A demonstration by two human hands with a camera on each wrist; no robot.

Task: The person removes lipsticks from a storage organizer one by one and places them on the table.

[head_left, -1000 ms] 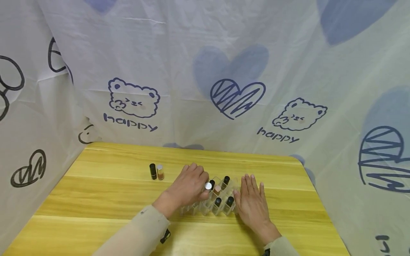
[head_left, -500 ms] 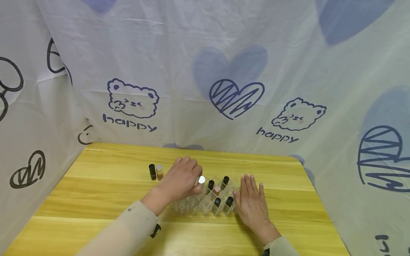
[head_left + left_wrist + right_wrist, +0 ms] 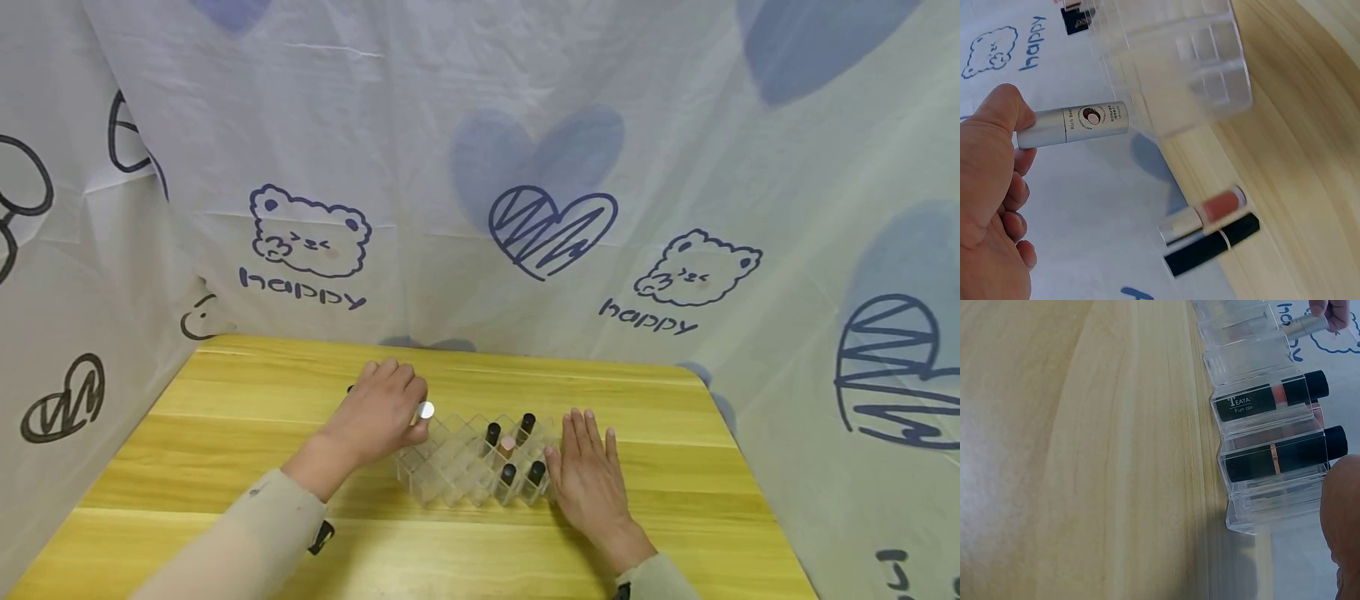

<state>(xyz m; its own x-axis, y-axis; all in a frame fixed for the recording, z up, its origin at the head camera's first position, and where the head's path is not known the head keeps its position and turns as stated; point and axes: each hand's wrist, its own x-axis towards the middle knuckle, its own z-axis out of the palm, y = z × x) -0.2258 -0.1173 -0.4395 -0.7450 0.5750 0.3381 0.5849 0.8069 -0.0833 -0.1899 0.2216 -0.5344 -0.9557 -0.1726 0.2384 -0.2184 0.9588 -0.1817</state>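
Observation:
My left hand (image 3: 375, 414) pinches a silver lipstick tube (image 3: 1094, 120) near one end between thumb and index finger, its other fingers curled below. The tube hangs over the left end of a clear lipstick organizer (image 3: 450, 483) with diamond-shaped slots. Several black-capped lipsticks (image 3: 536, 472) and one with a pinkish cap (image 3: 507, 447) stand in its right half. My right hand (image 3: 592, 479) lies with straight fingers along the organizer's right end, thumb at its edge. In the right wrist view, two dark lipsticks (image 3: 1275, 456) show through the clear wall.
Left of the organizer, a black lipstick (image 3: 1213, 245) and a clear-and-pink lip gloss tube (image 3: 1219, 207) stand side by side on the wooden table (image 3: 187, 467). In the head view my left hand mostly covers them. A printed cloth (image 3: 427, 167) hangs behind the table.
My left hand has carried the silver lipstick tube leftward from the organizer's middle to beyond its left end, uncovering the left slots. The right hand has stayed still.

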